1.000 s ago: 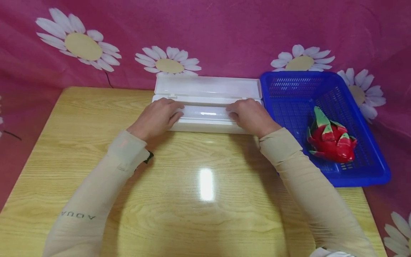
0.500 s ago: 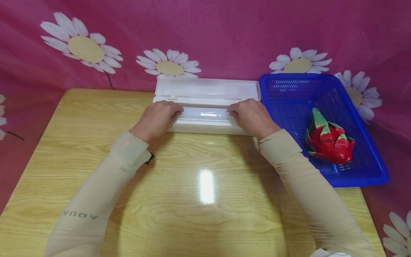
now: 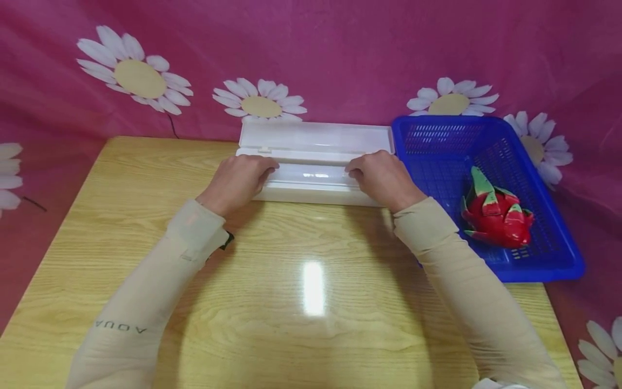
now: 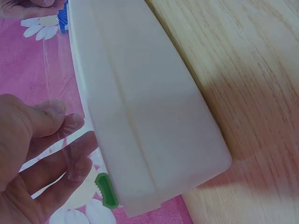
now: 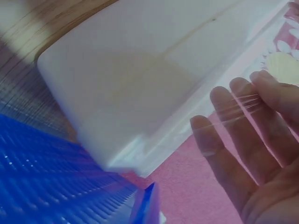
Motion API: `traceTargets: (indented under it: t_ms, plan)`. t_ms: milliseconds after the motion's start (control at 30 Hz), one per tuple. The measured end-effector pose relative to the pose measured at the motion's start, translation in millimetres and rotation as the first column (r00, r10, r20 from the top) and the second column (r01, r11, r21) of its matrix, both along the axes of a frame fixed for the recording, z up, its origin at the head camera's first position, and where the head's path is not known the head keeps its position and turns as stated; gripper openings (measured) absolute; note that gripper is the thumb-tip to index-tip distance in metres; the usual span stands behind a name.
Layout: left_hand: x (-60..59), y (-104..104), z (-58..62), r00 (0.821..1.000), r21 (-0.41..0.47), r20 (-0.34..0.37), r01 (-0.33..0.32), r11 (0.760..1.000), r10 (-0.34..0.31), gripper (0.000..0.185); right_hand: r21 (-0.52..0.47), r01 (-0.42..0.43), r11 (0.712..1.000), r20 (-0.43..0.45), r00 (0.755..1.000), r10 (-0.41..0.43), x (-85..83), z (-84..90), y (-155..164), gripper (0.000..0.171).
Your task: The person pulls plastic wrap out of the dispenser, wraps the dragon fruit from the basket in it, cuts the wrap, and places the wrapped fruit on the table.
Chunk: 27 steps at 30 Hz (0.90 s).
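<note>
The long white plastic cling-film dispenser box (image 3: 311, 167) lies open at twelve o'clock on the wooden table (image 3: 121, 227). The left hand (image 3: 238, 181) and the right hand (image 3: 381, 178) each pinch the clear film (image 4: 70, 140) at one end, fingers (image 5: 224, 126) closed on it. An uneven pull would likely wrinkle it or let it cling to itself, or drag the light box toward the blue plastic basket (image 3: 559, 259) at two o'clock.

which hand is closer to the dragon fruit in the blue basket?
Right. The right hand rests on the white dispenser box at its basket end, beside the blue basket holding the dragon fruit. The left hand is at the box's far end.
</note>
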<state>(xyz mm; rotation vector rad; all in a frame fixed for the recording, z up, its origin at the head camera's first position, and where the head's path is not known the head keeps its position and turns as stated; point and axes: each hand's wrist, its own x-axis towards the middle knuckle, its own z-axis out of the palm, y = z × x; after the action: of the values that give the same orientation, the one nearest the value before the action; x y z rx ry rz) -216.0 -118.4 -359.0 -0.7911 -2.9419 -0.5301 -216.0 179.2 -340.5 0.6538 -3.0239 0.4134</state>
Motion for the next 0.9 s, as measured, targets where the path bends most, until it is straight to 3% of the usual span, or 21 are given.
traceTargets:
  t_ms: [233,900]
  plan:
    - [5.6,-1,5.6,0.999,-0.037,-0.032,-0.007,0.999,0.006,0.024,-0.036,0.072,0.997,0.060,0.996,-0.069,7.0,10.7,-5,0.019]
    - [20.3,-5,22.9,0.986,-0.053,-0.167,0.011,0.999,-0.020,0.029,-0.046,0.092,0.995,0.023,0.996,-0.091,24.0,35.1,-8,0.019]
